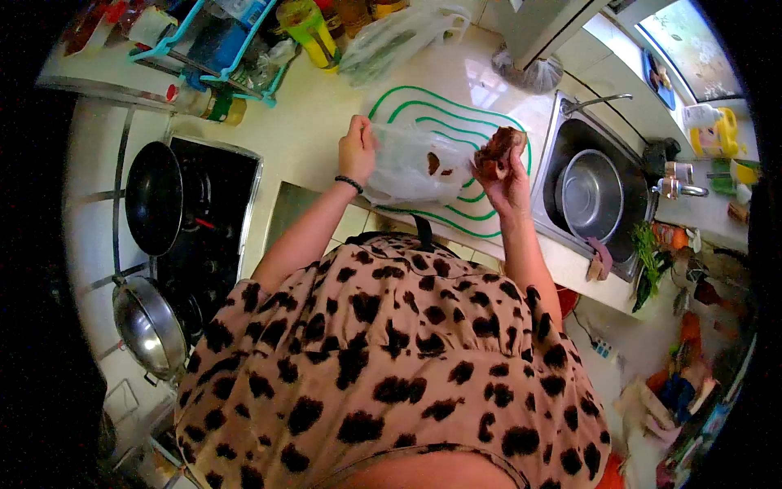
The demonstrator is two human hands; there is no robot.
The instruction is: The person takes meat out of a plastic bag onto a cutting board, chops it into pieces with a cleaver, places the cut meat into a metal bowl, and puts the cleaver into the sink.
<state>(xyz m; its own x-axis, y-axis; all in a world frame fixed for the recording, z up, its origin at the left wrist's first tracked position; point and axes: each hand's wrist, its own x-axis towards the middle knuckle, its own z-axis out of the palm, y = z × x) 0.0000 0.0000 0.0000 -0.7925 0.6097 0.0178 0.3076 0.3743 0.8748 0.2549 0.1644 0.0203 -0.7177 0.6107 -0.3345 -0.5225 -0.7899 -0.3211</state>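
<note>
At one o'clock the right hand (pixel 509 187) is gripping a ragged red-brown chunk (pixel 494 155), probably soft, best cradled underneath; the left hand (pixel 357 151) is clutching a translucent plastic bag (pixel 397 163).

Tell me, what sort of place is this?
It looks like a kitchen, probably a home one: there is a sink with a metal bowl in it, a black stove and a dark frying pan.

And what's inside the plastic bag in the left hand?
The left hand holds the plastic bag; dark brown pieces show, apparently inside. Its cloudy, crumpled plastic hides whatever else it may contain. The reddish-brown chunk in the right hand is outside.
</note>
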